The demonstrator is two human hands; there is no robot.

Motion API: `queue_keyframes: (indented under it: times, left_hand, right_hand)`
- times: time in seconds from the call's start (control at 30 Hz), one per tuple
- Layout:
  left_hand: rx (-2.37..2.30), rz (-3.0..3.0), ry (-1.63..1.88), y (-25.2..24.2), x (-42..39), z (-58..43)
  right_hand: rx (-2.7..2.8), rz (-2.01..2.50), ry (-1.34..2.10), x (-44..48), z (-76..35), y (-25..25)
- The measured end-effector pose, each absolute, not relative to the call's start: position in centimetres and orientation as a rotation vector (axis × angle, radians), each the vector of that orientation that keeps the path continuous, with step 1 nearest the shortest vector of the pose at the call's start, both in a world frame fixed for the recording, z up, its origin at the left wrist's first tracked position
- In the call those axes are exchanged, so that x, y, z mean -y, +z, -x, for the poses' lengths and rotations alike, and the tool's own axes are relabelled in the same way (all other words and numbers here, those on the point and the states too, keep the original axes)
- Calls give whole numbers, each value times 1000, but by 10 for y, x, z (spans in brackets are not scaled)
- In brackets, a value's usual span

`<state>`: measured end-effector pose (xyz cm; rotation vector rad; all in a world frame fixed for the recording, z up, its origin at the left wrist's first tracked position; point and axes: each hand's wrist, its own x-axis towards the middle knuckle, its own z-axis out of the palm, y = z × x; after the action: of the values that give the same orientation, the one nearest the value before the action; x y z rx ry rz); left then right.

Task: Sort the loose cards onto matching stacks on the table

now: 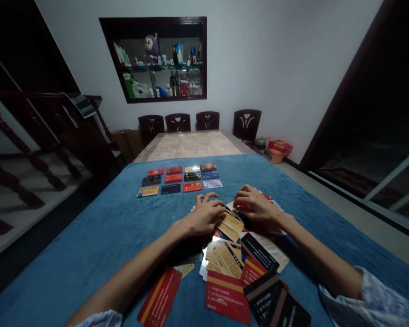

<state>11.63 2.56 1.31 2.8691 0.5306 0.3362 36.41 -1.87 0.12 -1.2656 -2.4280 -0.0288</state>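
a messy pile of cards (pixel 225 261) lay spread on the blue cloth (pixel 95 231) that covered the near part of a long table (pixel 197 141). well beyond the pile, the table showed a pale, patterned surface. past the pile and to its left sat three neat rows of cards (pixel 176 177), four places in each. a red card (pixel 161 295) lay slanted on the cloth, left of the pile's near end.

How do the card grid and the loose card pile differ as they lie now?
The card grid stands in orderly rows; the loose card pile lies scattered, overlapping at varied angles. The grid is farther off, with no hand on it; the pile is nearer, with the left hand and right hand over it. Both include red and black cards on the blue cloth.
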Motion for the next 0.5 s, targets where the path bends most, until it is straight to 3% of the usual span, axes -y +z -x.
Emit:
queue_keyframes:
  times: [0.27,0.5]
  left_hand:
    - [-486,-2924,146,12,-31,-113]
    - [-490,-2962,192,15,-30,-109]
  right_hand:
    - [2430,1167,59,31,-348,2]
    - [2537,1181,89,34,-342,-1]
